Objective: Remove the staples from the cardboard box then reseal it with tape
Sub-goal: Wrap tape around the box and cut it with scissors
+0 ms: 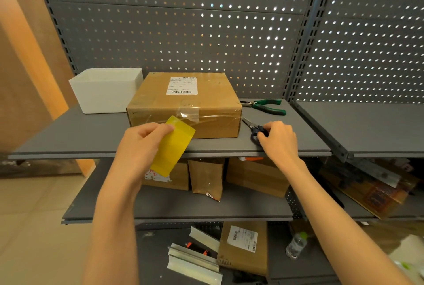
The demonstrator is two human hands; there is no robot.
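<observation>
The box [184, 104] sits mid-frame on the shelf [298, 138], clear tape already across its front edge. The left hand [140, 144] pinches a loose yellow tape strip [172, 146] in front of the box's lower left corner. The right hand [278, 139], at right of the box, closes on the scissors [254, 130]; pliers [266, 104] lie behind them. The hanging strip could fold and stick to itself or to the shelf edge. The scissors sit near that edge and a fumbled grab might knock them off.
</observation>
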